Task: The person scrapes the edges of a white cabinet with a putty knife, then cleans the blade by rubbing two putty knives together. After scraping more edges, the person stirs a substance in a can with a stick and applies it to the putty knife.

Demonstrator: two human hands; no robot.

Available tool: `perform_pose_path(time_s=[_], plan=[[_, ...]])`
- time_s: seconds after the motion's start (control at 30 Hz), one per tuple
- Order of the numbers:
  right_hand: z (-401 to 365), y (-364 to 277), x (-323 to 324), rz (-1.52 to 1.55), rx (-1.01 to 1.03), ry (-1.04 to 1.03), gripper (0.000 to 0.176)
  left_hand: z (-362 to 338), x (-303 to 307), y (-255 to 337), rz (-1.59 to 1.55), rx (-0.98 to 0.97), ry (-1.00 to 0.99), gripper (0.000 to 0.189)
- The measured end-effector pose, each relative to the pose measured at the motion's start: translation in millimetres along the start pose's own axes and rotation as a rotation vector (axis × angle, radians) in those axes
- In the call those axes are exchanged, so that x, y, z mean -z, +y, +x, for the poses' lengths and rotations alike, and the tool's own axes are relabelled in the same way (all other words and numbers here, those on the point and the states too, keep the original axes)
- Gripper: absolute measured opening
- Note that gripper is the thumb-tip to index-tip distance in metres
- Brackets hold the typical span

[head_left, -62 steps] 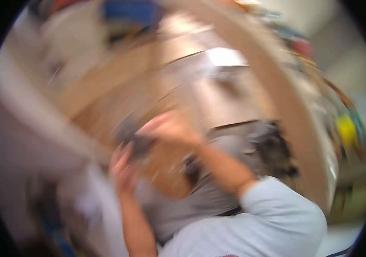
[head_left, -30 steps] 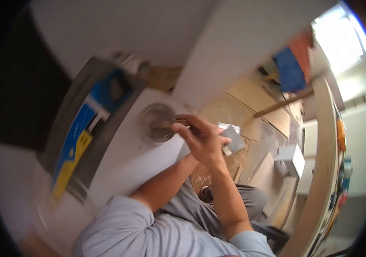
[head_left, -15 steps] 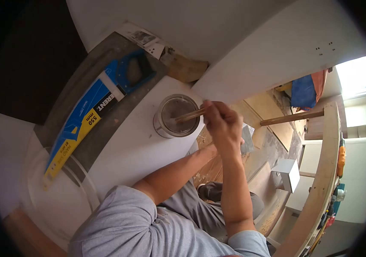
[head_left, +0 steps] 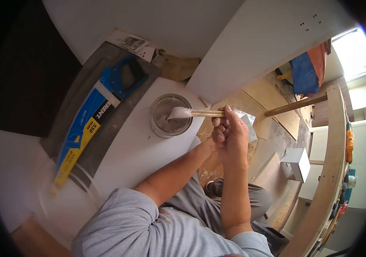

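Note:
My right hand [head_left: 233, 132] is closed on thin wooden sticks [head_left: 208, 113], whose tip carries a lump of whitish paste [head_left: 180, 113]. That tip is over the open round can [head_left: 171, 133], which holds a greyish-pink substance. My left hand [head_left: 214, 144] is mostly hidden behind my right hand. Beyond the right hand shows a flat silver-grey sheet [head_left: 248, 124], apparently in my left hand's hold; the left fingers on it cannot be seen. The can stands on a white surface [head_left: 133, 147].
A handsaw in a blue and yellow sleeve [head_left: 89, 115] lies on a dark board [head_left: 125, 100] left of the can. Papers [head_left: 133, 43] lie behind it. A wooden beam [head_left: 329, 158], a white box [head_left: 297, 165] and tools [head_left: 349, 143] are at the right.
The sticks have come up out of the can with whitish paste on their tip. My right hand has turned, its curled fingers now in view. The camera view has shifted slightly.

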State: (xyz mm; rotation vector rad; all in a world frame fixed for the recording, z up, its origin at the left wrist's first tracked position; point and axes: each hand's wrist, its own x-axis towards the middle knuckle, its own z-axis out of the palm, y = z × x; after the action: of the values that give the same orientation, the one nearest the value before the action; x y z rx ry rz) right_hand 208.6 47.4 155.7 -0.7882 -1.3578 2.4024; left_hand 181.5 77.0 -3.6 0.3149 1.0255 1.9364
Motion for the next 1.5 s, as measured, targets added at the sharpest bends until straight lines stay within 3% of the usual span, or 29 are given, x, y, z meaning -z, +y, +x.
perform_pose_path(time_s=[0.37,0.43,0.47,0.57,0.6,0.63,0.67,0.77,0.9,0.97,1.0,1.07,1.2,1.33,1.5], plan=[[-1.2,10.8,8.9,0.114,-0.023,-0.053,0.027,-9.2,3.1,5.4,-0.077,-0.027,-0.024,0.032],[-1.3,6.5,14.9,0.226,-0.129,-0.05,0.025,-8.0,4.3,8.7,-0.117,-0.054,-0.039,0.031],[-3.9,0.4,16.8,0.294,-0.15,-0.072,0.023,-9.1,5.2,11.4,-0.258,-0.088,-0.121,0.03],[-12.0,-18.5,37.4,0.455,-0.105,-0.134,0.023,-5.9,11.6,23.1,-0.961,0.011,-0.692,0.028],[-15.8,-28.0,47.8,0.463,-0.072,-0.106,0.023,-9.2,8.0,36.0,-0.907,0.004,-0.627,0.027],[-20.3,-39.9,60.2,0.473,-0.012,-0.073,0.024,-14.4,-5.9,43.0,-0.286,-0.047,-0.099,0.037],[-24.3,-51.6,72.4,0.482,0.043,-0.046,0.024,-12.3,0.1,42.5,-0.252,-0.033,-0.08,0.054],[-33.0,-84.9,114.0,0.429,0.196,0.01,0.024,-11.0,-4.3,42.2,-0.242,-0.052,-0.049,0.072],[-43.9,-102.4,158.8,0.301,0.281,0.103,0.026,-9.5,-4.2,42.3,-0.223,-0.034,-0.077,0.07],[-45.1,-93.6,174.3,0.117,0.293,0.309,0.025,-10.3,-4.4,41.5,-0.21,-0.029,-0.103,0.067],[-43.9,-85.3,181.2,0.122,0.295,0.313,0.025,-12.7,-8.1,44.2,-0.205,-0.025,-0.106,0.067],[-37.8,-62.6,196.5,0.131,0.229,0.381,0.024,-17.3,-13.7,48.4,-0.235,-0.031,-0.107,0.051],[-31.4,-32.4,210.8,0.051,0.173,0.458,0.022,-16.6,-13.9,42.4,-0.232,-0.015,-0.067,0.052],[-35.7,-31.5,211.4,0.038,0.27,0.411,0.021,-18.1,-16.6,47.5,-0.222,-0.025,-0.127,0.053],[-39.6,-33.2,208.9,0.085,0.219,0.409,0.023,-17.4,-15.9,47.4,-0.221,-0.025,-0.113,0.051]])
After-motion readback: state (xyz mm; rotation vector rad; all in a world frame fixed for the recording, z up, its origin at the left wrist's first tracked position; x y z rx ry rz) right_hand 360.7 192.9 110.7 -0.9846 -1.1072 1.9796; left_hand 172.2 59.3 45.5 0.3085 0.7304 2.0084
